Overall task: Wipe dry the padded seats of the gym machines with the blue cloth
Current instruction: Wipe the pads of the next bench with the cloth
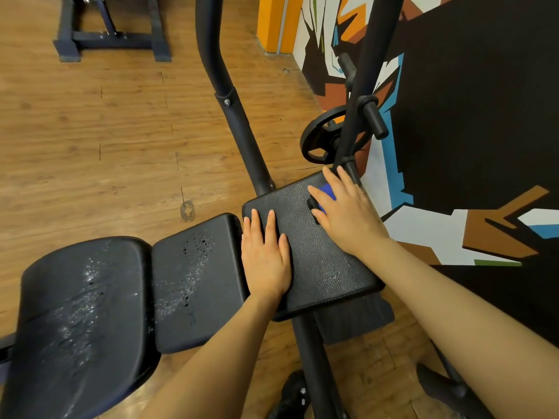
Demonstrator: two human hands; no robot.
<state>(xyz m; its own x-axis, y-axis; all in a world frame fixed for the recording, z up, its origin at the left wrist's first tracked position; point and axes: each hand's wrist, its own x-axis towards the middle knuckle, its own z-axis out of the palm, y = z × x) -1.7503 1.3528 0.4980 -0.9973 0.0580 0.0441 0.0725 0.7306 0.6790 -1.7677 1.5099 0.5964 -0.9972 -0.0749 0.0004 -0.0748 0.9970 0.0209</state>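
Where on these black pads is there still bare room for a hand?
Free: the strip of the seat pad between the left hand and right hand, and the two wet pads to the left. Crowded: the far corner, where the right hand presses the blue cloth.

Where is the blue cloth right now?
Head view, right of centre: the blue cloth lies under the right hand, pressed on the black padded seat's far corner.

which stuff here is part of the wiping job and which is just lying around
Part of the job: blue cloth under the right hand; textured pad with left hand resting on it; two droplet-speckled pads.

Just lying about: weight plate; rack base; shoe.
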